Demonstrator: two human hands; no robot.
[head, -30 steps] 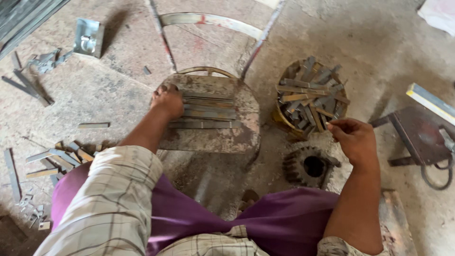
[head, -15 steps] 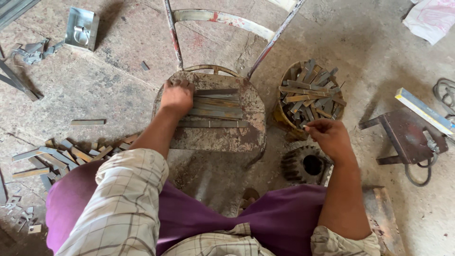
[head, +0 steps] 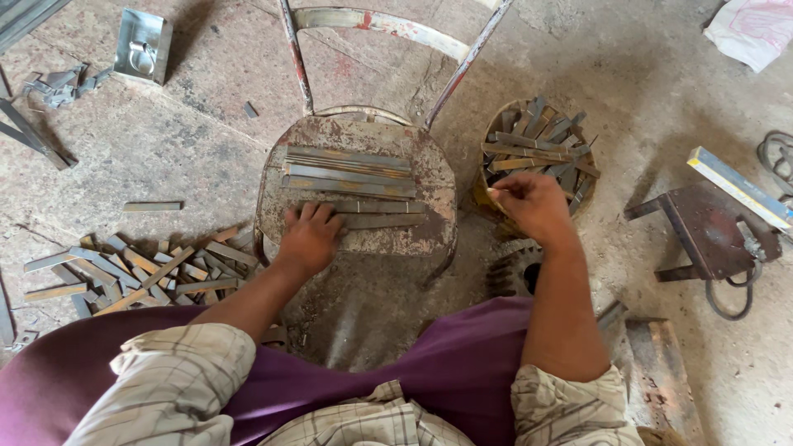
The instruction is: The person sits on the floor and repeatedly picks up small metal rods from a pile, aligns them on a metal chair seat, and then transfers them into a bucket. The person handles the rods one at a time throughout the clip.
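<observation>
Left hand (head: 310,239) lies palm down on the near edge of a round, rusted metal seat (head: 429,177) of an old chair, fingers (head: 318,213) spread flat and gripping nothing; their tips touch the nearest of the flat metal strips (head: 351,177) laid in rows across the seat. Strips are grey, thin, straight-edged, dull and scuffed, stacked side by side just beyond the fingertips. Chair's backrest (head: 380,22) is a curved band of chipped pale paint with red traces, well beyond the fingers. Right hand (head: 533,205) hangs over the near rim of a round basket (head: 481,194), fingers curled in loosely; whether they pinch a strip cannot be told. Basket is crammed with short strips (head: 537,140) in a jumble, just beyond those fingers. Below the right wrist, a dark toothed gear (head: 508,272) lies on the concrete floor (head: 190,149). Left of the left hand, a loose heap of cut strips (head: 136,272), some rust-brown, spreads on the floor. Far beyond it, a shiny open metal box (head: 142,43). Right of the right hand, well apart: a dark steel bracket (head: 706,227), a long flat box (head: 739,186) with blue and yellow edging, and a crumpled white bag (head: 756,29) with pink marking at the far corner.
</observation>
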